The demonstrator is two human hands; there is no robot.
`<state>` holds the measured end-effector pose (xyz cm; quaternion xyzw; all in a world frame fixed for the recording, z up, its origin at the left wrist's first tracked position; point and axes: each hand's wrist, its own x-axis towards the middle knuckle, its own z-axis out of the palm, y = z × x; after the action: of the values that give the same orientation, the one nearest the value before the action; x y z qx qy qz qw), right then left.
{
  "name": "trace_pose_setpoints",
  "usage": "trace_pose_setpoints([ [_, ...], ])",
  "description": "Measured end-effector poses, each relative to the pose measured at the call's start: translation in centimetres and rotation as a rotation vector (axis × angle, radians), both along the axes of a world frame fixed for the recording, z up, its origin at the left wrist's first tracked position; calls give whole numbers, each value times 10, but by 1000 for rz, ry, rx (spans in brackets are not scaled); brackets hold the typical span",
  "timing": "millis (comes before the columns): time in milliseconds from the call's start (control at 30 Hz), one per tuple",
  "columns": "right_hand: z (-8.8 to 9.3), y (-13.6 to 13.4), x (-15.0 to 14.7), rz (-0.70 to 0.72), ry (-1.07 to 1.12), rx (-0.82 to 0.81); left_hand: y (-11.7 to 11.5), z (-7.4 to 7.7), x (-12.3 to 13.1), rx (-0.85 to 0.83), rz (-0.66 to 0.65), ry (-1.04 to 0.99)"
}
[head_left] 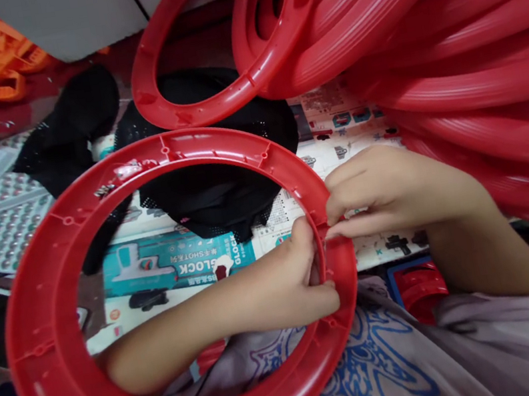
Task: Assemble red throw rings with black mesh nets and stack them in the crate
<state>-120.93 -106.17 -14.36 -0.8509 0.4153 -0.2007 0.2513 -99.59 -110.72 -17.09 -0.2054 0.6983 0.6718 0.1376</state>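
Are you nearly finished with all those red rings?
Hard to say. A big stack of red rings hangs on the right, but I cannot tell if those are finished. In hand now: one ring, with the left hand reaching through it and the right hand pinching its rim at the same spot. Another loose ring lies behind, untouched.

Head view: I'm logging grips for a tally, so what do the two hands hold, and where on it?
Both hold the large flat red plastic ring at its right rim: left hand through the opening, right hand pinching from outside.
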Motion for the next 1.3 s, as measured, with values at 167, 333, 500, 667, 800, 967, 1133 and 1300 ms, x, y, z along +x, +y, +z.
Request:
trace_pose_setpoints([
  [167, 0, -1, 0, -21, -26, 74, 0, 1, -1, -16, -7, -20],
  [333, 2, -3, 1, -14, -44, 89, 0, 2, 1, -6, -2, -17],
  [500, 0, -4, 2, -11, -6, 82, 0, 2, 1, -12, 4, 13],
  [667, -1, -3, 2, -26, 38, 89, 0, 0, 0, 79, -13, -22],
  [800, -2, -4, 2, -35, 101, 77, -1, -2, 0, 136, 7, -28],
  [967, -3, -4, 0, -7, 188, 17, 1, 0, -1, 238, 103, -5],
  [1133, -4, 0, -2, -16, 214, -168, 9, 4, -13, 512, 376, 114],
  [1300, -7, 1, 4, -12, 213, -231, 15, -2, -19, 499, 540, 143],
])
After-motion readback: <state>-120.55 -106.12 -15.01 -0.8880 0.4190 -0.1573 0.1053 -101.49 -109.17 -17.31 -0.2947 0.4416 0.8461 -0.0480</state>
